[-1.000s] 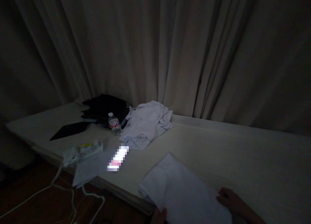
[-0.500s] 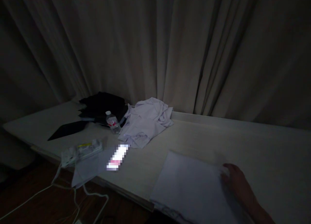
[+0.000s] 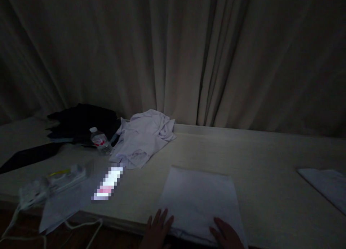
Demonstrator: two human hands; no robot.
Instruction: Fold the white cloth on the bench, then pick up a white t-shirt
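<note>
I see my left hand [image 3: 156,229] and right hand [image 3: 225,236] lying flat, fingers spread and gripping nothing, on the near edge of a folded white rectangular cloth [image 3: 198,200]. It lies soft and smooth on the pale wood-grain surface [image 3: 259,148], long axis running away from me. Both hands are equally near.

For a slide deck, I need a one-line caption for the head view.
Both hands, left hand and right hand, rest flat on a folded white cloth at the table edge.

White folded cloth [image 3: 200,198], flat, squared, at table's near edge
</note>
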